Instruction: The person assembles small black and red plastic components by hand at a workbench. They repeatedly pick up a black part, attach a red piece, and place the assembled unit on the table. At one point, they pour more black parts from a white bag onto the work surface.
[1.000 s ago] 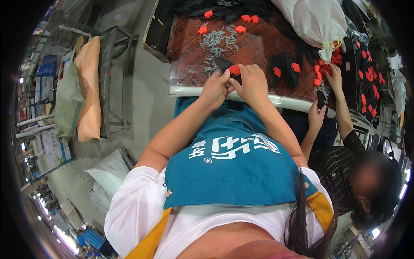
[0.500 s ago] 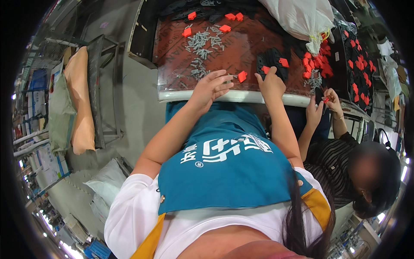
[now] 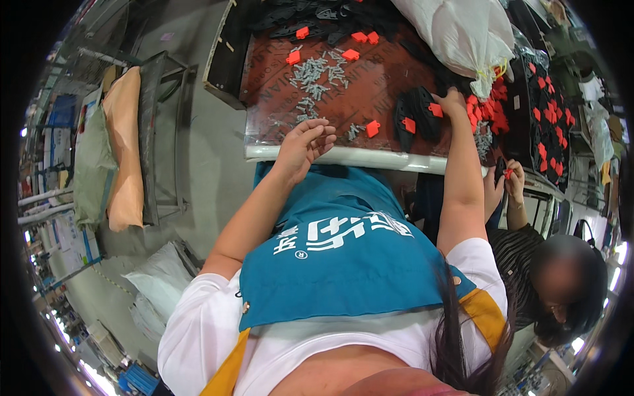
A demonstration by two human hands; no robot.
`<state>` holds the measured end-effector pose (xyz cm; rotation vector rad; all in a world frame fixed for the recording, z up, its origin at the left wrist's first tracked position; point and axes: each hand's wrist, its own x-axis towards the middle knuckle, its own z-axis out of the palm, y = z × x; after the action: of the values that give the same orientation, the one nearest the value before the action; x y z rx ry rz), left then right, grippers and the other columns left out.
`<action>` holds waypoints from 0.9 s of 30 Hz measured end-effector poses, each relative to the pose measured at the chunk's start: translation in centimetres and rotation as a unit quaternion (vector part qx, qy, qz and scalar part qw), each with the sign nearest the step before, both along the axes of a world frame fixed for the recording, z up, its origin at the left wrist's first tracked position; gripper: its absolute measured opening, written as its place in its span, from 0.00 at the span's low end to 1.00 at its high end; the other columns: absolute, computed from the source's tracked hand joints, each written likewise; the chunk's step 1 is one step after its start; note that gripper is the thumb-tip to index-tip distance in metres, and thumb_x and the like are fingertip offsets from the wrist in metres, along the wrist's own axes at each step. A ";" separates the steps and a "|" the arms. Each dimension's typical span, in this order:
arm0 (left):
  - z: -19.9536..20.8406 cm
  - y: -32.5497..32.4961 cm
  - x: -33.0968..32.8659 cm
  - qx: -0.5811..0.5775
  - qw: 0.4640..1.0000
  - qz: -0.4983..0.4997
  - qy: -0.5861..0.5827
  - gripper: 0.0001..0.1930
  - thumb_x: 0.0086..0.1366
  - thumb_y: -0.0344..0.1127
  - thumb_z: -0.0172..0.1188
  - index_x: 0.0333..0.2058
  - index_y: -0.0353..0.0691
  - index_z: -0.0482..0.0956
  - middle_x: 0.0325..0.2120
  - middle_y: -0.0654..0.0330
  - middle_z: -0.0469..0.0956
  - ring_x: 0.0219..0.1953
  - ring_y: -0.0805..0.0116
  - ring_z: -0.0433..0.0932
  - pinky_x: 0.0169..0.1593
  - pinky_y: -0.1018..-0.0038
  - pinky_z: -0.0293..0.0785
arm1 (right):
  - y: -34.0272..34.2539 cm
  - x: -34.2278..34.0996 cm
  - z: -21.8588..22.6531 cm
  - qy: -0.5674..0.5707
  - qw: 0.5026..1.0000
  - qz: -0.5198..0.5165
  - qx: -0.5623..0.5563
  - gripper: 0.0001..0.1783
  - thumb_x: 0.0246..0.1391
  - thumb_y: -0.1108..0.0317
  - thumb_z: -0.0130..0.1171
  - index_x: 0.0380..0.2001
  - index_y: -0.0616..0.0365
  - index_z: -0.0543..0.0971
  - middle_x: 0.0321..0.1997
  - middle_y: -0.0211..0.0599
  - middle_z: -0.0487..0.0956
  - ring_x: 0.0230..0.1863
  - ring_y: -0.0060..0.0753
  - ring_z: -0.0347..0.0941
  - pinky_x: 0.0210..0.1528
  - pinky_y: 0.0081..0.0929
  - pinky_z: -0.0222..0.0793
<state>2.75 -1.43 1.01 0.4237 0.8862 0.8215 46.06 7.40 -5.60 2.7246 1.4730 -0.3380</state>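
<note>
My left hand [image 3: 306,143] is above the table's near edge, beside a scatter of grey screw-like pieces [image 3: 310,79]. Its fingers are curled in, thumb against the forefinger; anything between them is too small to make out. My right hand [image 3: 453,103] reaches forward to dark parts below a white bag, its fingertips hard to see. Just left of it, two long black parts [image 3: 401,135] lie side by side, each with a red piece on it [image 3: 409,125]. A loose red piece [image 3: 373,129] lies between my hands, near a few grey pieces [image 3: 354,132].
A full white bag [image 3: 456,33] stands at the back right of the brown table [image 3: 264,105]. Red pieces [image 3: 492,109] are heaped to its front. Right of me, a person's hands [image 3: 515,178] hold a black part and a red piece. More black parts [image 3: 317,16] lie at the back.
My right hand has left the black parts and stretched forward and right. My left hand has drawn slightly left and its fingers have closed. The two black parts now lie uncovered.
</note>
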 end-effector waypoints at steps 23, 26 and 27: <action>2.2 1.2 0.8 -0.050 0.982 -0.132 -0.121 0.19 0.68 0.41 0.50 0.50 0.32 0.67 0.37 0.53 0.78 0.39 0.63 0.79 0.47 0.68 0.77 | -7.9 -21.1 12.8 0.474 0.732 0.440 0.213 0.20 0.53 0.76 0.55 0.51 0.56 0.76 0.60 0.38 0.68 0.59 0.32 0.65 0.56 0.27 0.63; -0.5 0.9 -0.2 -0.033 0.994 -0.036 -0.103 0.13 0.67 0.32 0.50 0.46 0.30 0.66 0.38 0.52 0.76 0.37 0.63 0.78 0.46 0.66 0.77 | -5.4 -19.0 11.4 0.454 0.799 0.337 0.202 0.23 0.50 0.71 0.59 0.52 0.53 0.75 0.58 0.39 0.70 0.52 0.35 0.70 0.54 0.34 0.66; -1.0 0.8 -0.6 -0.037 0.995 -0.009 -0.088 0.12 0.67 0.31 0.49 0.46 0.30 0.66 0.38 0.52 0.76 0.36 0.64 0.78 0.45 0.66 0.77 | -3.8 -17.6 10.2 0.391 0.838 0.295 0.240 0.20 0.50 0.67 0.59 0.49 0.55 0.76 0.52 0.43 0.75 0.44 0.40 0.76 0.48 0.34 0.70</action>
<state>2.15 -0.65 0.01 0.2884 0.7455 0.7937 28.48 3.61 4.56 2.2846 2.8281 -1.2991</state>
